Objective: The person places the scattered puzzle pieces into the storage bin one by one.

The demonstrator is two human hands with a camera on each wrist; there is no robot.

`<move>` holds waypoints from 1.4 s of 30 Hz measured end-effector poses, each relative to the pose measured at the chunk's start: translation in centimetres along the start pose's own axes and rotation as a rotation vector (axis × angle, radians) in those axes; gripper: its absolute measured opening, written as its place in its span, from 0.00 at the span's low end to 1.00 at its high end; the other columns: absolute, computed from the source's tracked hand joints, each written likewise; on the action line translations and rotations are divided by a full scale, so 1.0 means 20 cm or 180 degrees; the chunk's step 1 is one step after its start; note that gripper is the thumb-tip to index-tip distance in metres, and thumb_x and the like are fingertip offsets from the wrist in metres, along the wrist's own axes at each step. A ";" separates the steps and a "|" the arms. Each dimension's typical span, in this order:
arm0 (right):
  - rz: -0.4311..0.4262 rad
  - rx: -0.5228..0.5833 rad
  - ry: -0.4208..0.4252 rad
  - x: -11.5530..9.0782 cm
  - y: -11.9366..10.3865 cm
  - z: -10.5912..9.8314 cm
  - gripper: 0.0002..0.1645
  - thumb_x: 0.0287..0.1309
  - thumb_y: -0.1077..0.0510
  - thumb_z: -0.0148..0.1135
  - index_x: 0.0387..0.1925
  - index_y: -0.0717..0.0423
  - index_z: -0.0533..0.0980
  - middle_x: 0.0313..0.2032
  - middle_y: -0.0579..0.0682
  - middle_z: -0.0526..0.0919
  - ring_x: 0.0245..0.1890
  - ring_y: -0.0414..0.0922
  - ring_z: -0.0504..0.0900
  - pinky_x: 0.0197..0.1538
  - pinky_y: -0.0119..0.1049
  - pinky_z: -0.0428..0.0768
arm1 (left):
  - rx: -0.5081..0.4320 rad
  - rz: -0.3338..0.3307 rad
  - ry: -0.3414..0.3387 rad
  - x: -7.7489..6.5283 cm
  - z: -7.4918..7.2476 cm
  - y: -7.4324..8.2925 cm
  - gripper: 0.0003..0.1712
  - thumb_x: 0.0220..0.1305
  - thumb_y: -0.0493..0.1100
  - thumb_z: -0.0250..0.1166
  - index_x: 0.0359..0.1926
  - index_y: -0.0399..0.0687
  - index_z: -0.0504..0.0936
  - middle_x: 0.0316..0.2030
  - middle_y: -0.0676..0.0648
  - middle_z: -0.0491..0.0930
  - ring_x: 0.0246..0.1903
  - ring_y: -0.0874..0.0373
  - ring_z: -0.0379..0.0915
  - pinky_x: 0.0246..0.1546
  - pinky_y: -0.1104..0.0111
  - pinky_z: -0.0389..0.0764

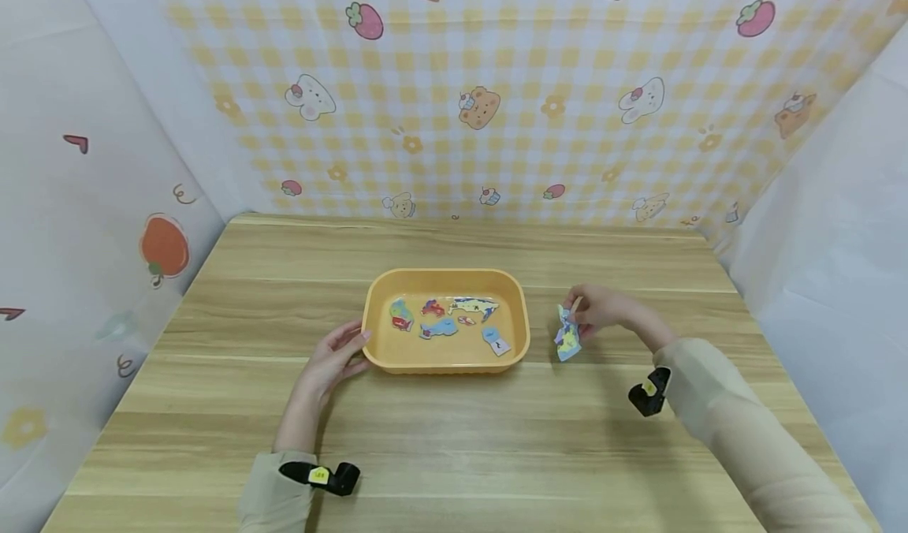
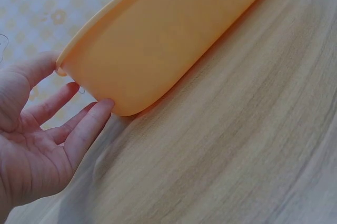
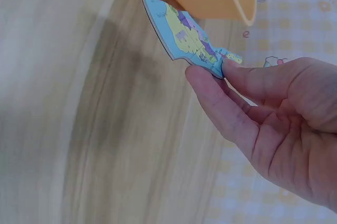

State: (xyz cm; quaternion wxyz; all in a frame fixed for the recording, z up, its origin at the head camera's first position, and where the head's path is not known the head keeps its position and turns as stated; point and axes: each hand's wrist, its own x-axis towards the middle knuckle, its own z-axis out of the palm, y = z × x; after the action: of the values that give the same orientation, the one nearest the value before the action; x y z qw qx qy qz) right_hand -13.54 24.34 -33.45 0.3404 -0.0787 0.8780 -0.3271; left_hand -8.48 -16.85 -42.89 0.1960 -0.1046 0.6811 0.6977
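At its left end, an orange-yellow plastic basin is held by my left hand. The thumb lies over the rim and the other fingers touch the outer wall, as the left wrist view shows. To the right of the basin, my right hand pinches a map puzzle piece between thumb and fingertips. This piece is light blue with yellow and purple areas, and it tilts above the table. Several other map puzzle pieces lie flat inside the basin, among them a long pale yellow one and a blue one.
The wood-grain table extends around the basin on all sides. A yellow checked cloth with cartoon prints hangs behind it, and white cloths close in the left and right sides.
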 end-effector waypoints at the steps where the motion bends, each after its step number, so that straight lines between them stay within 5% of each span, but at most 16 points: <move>1: -0.0013 -0.0006 -0.0014 0.00 -0.01 -0.01 0.12 0.61 0.68 0.49 0.45 0.73 0.63 0.31 0.60 0.77 0.27 0.43 0.80 0.38 0.41 0.85 | -0.0004 -0.0001 0.0002 0.00 0.00 0.00 0.36 0.63 0.51 0.58 0.67 0.43 0.56 0.65 0.39 0.59 0.49 0.60 0.71 0.48 0.71 0.80; 8: -0.0165 0.0329 -0.0238 0.03 -0.06 -0.03 0.14 0.63 0.66 0.48 0.48 0.71 0.62 0.30 0.54 0.76 0.30 0.43 0.79 0.42 0.40 0.84 | -0.0023 -0.0025 0.0029 0.00 0.00 0.00 0.36 0.62 0.51 0.58 0.67 0.43 0.56 0.65 0.38 0.59 0.46 0.64 0.72 0.47 0.72 0.80; 15: -0.0162 0.0745 -0.0363 0.09 -0.17 0.05 0.18 0.64 0.64 0.47 0.52 0.71 0.60 0.34 0.52 0.75 0.32 0.40 0.78 0.44 0.36 0.84 | -0.0005 0.0003 -0.0019 0.00 0.00 0.00 0.36 0.63 0.51 0.58 0.67 0.43 0.56 0.65 0.38 0.58 0.46 0.61 0.74 0.47 0.72 0.80; 21: -0.0175 0.0875 -0.0251 0.15 -0.23 0.14 0.18 0.64 0.65 0.47 0.52 0.70 0.60 0.34 0.53 0.74 0.28 0.39 0.79 0.40 0.32 0.84 | -0.0050 0.0019 -0.0032 -0.01 0.00 -0.01 0.36 0.63 0.50 0.58 0.67 0.42 0.56 0.66 0.38 0.58 0.44 0.60 0.76 0.47 0.72 0.80; 30: -0.0340 0.0816 -0.0130 0.23 -0.30 0.26 0.27 0.61 0.70 0.48 0.61 0.64 0.57 0.30 0.52 0.73 0.27 0.41 0.80 0.43 0.42 0.84 | -0.0045 -0.0014 -0.0014 0.00 0.00 -0.01 0.37 0.62 0.51 0.58 0.67 0.43 0.55 0.65 0.38 0.58 0.43 0.62 0.76 0.46 0.72 0.80; 42: -0.0093 0.0843 0.0062 0.34 -0.36 0.44 0.16 0.58 0.71 0.53 0.47 0.68 0.63 0.27 0.56 0.80 0.18 0.37 0.78 0.28 0.31 0.84 | -0.0070 0.0013 -0.0010 0.00 0.00 0.00 0.36 0.62 0.50 0.58 0.67 0.43 0.56 0.66 0.39 0.58 0.44 0.61 0.75 0.47 0.72 0.80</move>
State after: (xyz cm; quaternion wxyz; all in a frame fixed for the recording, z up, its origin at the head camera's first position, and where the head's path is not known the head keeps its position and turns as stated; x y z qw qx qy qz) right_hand -13.54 11.77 -37.59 0.3345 -0.0426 0.8292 -0.4458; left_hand -8.44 -16.84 -42.78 0.1944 -0.1042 0.6732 0.7057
